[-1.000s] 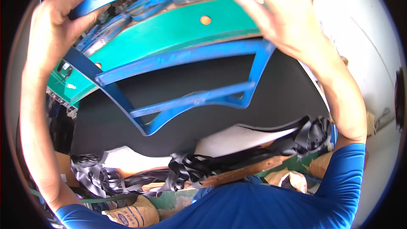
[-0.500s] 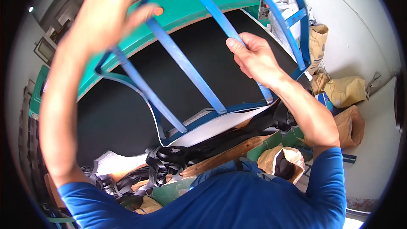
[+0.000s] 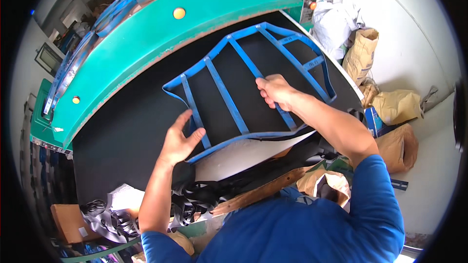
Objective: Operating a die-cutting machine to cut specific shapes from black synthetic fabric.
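A large blue metal cutting die (image 3: 225, 96) spans the black sheet material (image 3: 122, 141); whether all of its rim rests on the sheet I cannot tell. Several crossbars run between its curved walls. My right hand (image 3: 276, 90) is wrapped round one of the middle crossbars. At the die's left end, my left hand (image 3: 181, 141) has its thumb and fingers apart, close to or touching the leftmost crossbar. It grips nothing. Below the near wall of the die, a pale strip (image 3: 229, 158) shows along the front edge.
Beyond the sheet stands the green press beam (image 3: 131, 53), with blue strip-like dies (image 3: 114, 12) on top. Black offcut strips (image 3: 105, 219) hang in tangles along the front, beside a wooden bar (image 3: 258, 192). Paper sacks (image 3: 396, 148) stand at right by a white wall.
The die has come down from its raised, tilted position onto or near the black sheet. My left hand has dropped from the upper left to the die's left end. My right hand still holds a crossbar.
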`<control>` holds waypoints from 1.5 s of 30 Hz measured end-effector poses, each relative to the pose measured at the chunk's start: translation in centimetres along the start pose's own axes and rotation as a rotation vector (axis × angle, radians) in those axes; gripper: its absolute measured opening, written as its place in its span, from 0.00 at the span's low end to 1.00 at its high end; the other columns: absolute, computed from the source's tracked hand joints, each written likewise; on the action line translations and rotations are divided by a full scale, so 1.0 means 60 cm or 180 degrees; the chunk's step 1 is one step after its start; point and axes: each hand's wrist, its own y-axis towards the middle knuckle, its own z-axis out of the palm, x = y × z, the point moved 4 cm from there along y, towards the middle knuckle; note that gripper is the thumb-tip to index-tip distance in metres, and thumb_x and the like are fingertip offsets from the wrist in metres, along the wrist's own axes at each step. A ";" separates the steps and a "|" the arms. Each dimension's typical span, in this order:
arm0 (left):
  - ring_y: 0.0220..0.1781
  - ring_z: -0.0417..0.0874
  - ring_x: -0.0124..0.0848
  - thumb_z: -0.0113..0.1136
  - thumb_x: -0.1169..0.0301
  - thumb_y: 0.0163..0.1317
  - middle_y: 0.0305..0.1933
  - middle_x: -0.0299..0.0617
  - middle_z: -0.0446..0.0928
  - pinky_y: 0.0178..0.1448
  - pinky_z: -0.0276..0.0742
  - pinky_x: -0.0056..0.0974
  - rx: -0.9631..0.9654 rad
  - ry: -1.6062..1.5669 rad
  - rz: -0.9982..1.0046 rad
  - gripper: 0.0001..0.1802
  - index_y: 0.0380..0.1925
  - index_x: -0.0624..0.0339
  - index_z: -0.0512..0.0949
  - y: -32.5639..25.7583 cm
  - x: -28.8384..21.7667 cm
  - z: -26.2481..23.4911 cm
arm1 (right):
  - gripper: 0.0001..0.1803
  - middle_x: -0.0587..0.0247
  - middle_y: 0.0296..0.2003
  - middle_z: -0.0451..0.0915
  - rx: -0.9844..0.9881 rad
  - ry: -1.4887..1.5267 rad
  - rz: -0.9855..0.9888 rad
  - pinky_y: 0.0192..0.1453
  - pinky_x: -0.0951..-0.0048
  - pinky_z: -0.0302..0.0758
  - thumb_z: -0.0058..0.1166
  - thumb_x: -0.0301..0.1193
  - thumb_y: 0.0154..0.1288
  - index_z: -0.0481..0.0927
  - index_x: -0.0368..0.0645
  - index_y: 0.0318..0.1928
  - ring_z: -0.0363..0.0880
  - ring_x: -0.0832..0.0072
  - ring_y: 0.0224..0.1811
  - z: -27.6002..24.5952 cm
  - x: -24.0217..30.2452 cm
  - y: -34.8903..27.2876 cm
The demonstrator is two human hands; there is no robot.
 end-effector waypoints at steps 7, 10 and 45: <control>0.68 0.68 0.43 0.63 0.76 0.60 0.63 0.58 0.69 0.73 0.57 0.43 -0.0267 -0.0708 0.0090 0.32 0.63 0.71 0.63 0.045 0.058 0.003 | 0.16 0.70 0.21 0.65 0.0039 0.0257 0.0057 0.18 0.75 0.59 0.44 0.38 0.75 0.70 0.41 0.31 0.60 0.81 0.17 0.005 -0.004 0.052; 0.69 0.66 0.40 0.58 0.84 0.57 0.65 0.56 0.68 0.73 0.57 0.40 -0.0356 -0.1165 0.0136 0.33 0.64 0.73 0.61 0.043 0.083 0.027 | 0.16 0.67 0.20 0.67 -0.0062 0.0278 -0.0055 0.15 0.75 0.59 0.44 0.37 0.74 0.71 0.39 0.31 0.61 0.80 0.14 0.000 -0.019 0.057; 0.63 0.74 0.30 0.55 0.87 0.60 0.60 0.42 0.75 0.66 0.69 0.34 -0.0631 -0.1843 -0.0234 0.25 0.59 0.65 0.72 0.054 0.099 0.048 | 0.16 0.63 0.23 0.72 -0.0090 0.0127 -0.0039 0.19 0.72 0.72 0.44 0.36 0.73 0.73 0.36 0.32 0.73 0.75 0.18 -0.032 -0.026 0.055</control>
